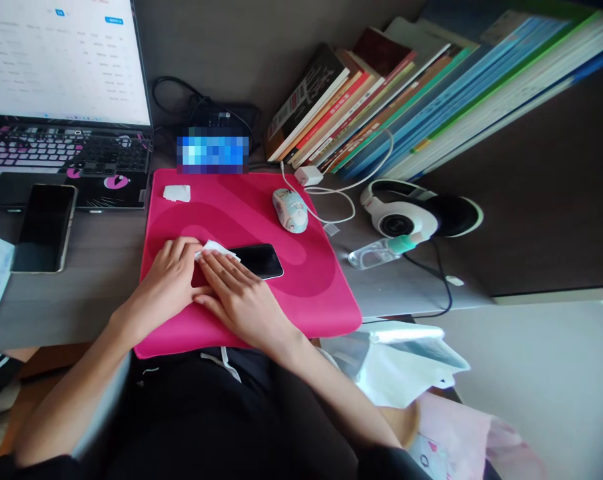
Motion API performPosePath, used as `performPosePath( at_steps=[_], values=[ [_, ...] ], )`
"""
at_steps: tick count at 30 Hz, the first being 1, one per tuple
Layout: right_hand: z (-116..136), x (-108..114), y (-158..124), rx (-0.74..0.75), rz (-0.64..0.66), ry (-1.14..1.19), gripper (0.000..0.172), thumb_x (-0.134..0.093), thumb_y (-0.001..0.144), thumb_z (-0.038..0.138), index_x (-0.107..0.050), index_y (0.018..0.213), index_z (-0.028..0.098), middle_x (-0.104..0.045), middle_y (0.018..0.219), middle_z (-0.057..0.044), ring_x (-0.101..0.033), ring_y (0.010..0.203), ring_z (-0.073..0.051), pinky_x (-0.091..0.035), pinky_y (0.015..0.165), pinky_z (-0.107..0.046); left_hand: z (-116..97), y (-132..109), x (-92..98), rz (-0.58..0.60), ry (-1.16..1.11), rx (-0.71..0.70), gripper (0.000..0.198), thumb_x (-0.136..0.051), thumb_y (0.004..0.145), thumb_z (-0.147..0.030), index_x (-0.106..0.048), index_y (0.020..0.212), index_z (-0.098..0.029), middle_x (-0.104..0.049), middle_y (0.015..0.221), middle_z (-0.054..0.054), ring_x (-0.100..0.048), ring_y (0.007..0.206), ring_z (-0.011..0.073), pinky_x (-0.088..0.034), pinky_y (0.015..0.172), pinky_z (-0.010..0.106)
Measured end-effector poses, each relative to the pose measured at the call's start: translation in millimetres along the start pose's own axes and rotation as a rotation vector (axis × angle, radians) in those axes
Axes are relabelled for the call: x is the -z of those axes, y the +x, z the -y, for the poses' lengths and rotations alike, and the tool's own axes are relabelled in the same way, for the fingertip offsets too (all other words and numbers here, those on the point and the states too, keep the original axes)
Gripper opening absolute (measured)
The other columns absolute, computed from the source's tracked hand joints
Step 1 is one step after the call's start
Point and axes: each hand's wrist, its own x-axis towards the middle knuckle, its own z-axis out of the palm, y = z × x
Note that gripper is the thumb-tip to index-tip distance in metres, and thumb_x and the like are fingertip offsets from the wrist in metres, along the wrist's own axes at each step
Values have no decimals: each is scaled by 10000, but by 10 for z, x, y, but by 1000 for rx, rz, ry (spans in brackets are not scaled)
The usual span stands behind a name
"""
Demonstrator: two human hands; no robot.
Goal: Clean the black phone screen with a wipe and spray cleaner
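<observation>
A black-screened phone lies flat on the pink desk mat, its left part covered by my hands. My left hand is closed at that covered end, its fingers bent and thumb pointing right; the exact grip is hidden. Across the phone, my right hand presses a folded white tissue against the screen, fingers held together and nearly straight. Both thumbs come close to each other below the tissue. A second small white piece of tissue rests at the mat's upper left.
A mouse sits on the mat's right side. Beyond it are a white charger with cable, headphones and a clear bottle. Books lean behind. To the left stand a laptop and another phone.
</observation>
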Motion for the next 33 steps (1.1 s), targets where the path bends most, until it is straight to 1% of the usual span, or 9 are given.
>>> performPosePath(
  at_steps=[4, 7, 10, 13, 17, 20, 25, 28, 33],
  values=[
    [-25, 54, -92, 59, -17, 27, 499, -532, 1124, 384, -607, 1519, 89, -598, 1574, -147, -540, 1510, -255, -430, 1303, -430, 13, -5, -27, -13, -23, 7, 520, -736, 950, -337, -503, 1390, -187, -573, 1386, 163, -572, 1255, 363, -509, 1077, 533],
    [-74, 127, -210, 98, -15, 28, 413, -518, 1115, 220, -639, 1499, 127, -647, 1530, -114, -596, 1460, -237, -477, 1273, -409, 11, -10, -27, -7, -23, 15, 614, -763, 939, -350, -477, 1460, -196, -546, 1426, 160, -547, 1295, 372, -496, 1111, 543],
    [-172, 213, -312, 153, 10, 20, 496, -511, 1066, 64, -611, 1536, 190, -643, 1536, -87, -613, 1441, -219, -512, 1246, -401, -15, -12, 14, 24, -28, 17, 638, -760, 954, -397, -475, 1508, -259, -538, 1438, 134, -547, 1299, 365, -491, 1119, 557],
    [-316, 340, -400, 187, 27, -23, 508, -537, 1051, 40, -621, 1524, 203, -663, 1517, -82, -645, 1408, -222, -561, 1203, -406, -54, -10, 77, 49, -51, 6, 608, -737, 971, -491, -503, 1497, -296, -536, 1445, 118, -544, 1313, 360, -481, 1134, 572],
    [-568, 532, -506, 41, -132, -177, 452, -501, 1052, 16, -708, 1413, 192, -760, 1390, -62, -739, 1281, -213, -606, 1146, -403, -87, -11, 124, 75, -54, 21, 617, -711, 980, -552, -502, 1497, -287, -518, 1494, 119, -519, 1373, 365, -458, 1174, 579],
    [-742, 604, -555, -85, -215, -264, 449, -500, 1025, -1, -740, 1357, 181, -773, 1364, -69, -749, 1262, -235, -625, 1108, -405, -88, -11, 126, 87, -45, 28, 618, -698, 986, -551, -493, 1495, -266, -518, 1507, 122, -505, 1403, 363, -448, 1193, 577],
    [-822, 582, -541, -160, -182, -277, 307, -561, 1063, 141, -773, 1286, 149, -811, 1267, -128, -796, 1165, -292, -668, 1008, -446, -69, -15, 156, 105, -66, 30, 599, -701, 987, -454, -461, 1496, -250, -512, 1530, 119, -491, 1435, 342, -427, 1225, 564],
    [-770, 521, -468, -181, -219, -198, 332, -563, 1106, 272, -737, 1359, 146, -764, 1375, -129, -727, 1303, -302, -604, 1129, -482, -55, -23, 193, 134, -82, 29, 610, -680, 1004, -464, -436, 1529, -272, -494, 1568, 116, -469, 1480, 344, -406, 1245, 575],
    [-728, 322, -318, -98, -139, -29, 491, -534, 1123, 392, -575, 1560, 171, -608, 1581, -120, -554, 1502, -263, -442, 1291, -500, -90, -4, 225, 114, -103, 59, 670, -595, 1045, -592, -360, 1622, -346, -481, 1613, 91, -437, 1549, 324, -403, 1267, 552]
  ],
)
